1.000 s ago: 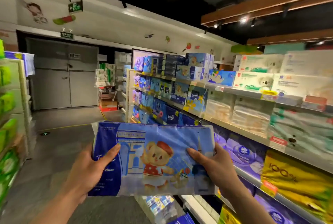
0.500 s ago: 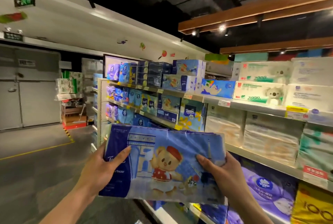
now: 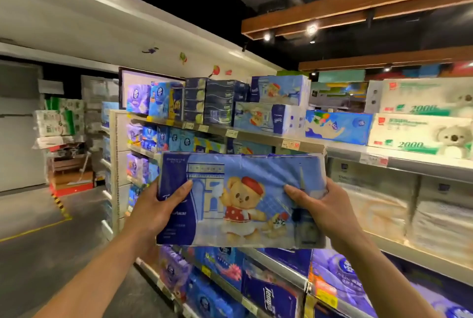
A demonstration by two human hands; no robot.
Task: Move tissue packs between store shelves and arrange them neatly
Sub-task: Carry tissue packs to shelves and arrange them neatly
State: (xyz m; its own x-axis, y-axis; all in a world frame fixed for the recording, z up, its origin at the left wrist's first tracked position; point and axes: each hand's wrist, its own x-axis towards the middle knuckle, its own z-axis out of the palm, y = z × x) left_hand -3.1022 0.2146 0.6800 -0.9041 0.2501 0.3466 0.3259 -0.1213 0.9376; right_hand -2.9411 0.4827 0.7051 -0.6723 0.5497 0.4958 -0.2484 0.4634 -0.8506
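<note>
- Item in hand: one tissue pack (image 3: 240, 200), a soft blue wrapper printed with a bear in a red beret and an arch. I hold it flat-on to the camera, in the air just below and in front of the top shelf (image 3: 261, 137).
- Left hand (image 3: 156, 210): grasps the pack's left end, thumb across the dark blue band, fingers hidden behind.
- Right hand (image 3: 325, 205): grasps the right end the same way, thumb on the front face.
- Progress, as I judge it: mid-transfer. The pack is off any shelf and not yet set down, so placing and squaring up remain.
- Likely destination: two matching bear packs (image 3: 279, 91) stacked on the top shelf, above and slightly right of my pack. A third could sit with them, though I cannot tell how much room is free.
- Writing on my pack: white script on the blue band, partly under my left thumb and not legible.
- Koala boxes (image 3: 419, 136), on the top shelf at its right end: green "2000" reads clearly; smaller text is blurred.
- Dark blue pack (image 3: 271, 297), well below the top shelf: sideways lettering reads as "Tempo".
- Price tag (image 3: 290, 143) on the top shelf's edge: red and yellow, figures too small to read.
</note>
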